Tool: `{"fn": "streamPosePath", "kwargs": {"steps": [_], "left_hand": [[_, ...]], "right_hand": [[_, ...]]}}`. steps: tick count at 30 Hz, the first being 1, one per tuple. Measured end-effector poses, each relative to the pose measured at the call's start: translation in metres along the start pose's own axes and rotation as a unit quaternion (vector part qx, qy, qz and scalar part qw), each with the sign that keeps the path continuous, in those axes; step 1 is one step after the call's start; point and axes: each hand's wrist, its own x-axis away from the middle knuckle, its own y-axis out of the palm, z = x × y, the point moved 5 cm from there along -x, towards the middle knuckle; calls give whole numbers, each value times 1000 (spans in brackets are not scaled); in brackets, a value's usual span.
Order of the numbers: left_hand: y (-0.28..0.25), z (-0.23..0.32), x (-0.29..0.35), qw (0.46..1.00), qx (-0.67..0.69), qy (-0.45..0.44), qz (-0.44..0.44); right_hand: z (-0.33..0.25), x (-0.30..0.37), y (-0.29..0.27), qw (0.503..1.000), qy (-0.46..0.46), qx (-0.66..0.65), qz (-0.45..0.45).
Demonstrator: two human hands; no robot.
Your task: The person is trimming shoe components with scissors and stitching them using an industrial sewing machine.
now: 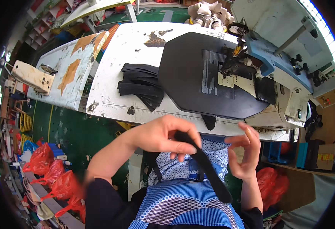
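My left hand pinches a black fabric strip between thumb and fingers, above my lap. The strip's rounded free end slants down to the right across my blue patterned apron. To its right my right hand is raised with fingers curved and apart, holding nothing. Beyond the hands stands a blue-and-white industrial sewing machine with a black octagonal work plate. Left of the plate lies a fanned pile of black strips. A black rounded tab pokes out past the plate's near edge.
The white worktable has a ruler scale along its near edge. A second machine sits on a worn table at left. Red plastic bags line the lower left. Pale pieces are heaped behind. A shelf with boxes is at right.
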Motion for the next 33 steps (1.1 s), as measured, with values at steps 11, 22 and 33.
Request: {"fn": "streamPosePath", "kwargs": {"steps": [11,22,33], "left_hand": [[-21,61,-43,770,-502,213,333],[-5,40,-55,640,-690,253,224],[0,38,-60,621,-711,247,220]], "right_hand": [[-3,-85,3,987,-41,152,-15],[8,-94,8,989,-39,145,-4],[-2,-86,9,965,-93,240,-48]]}}
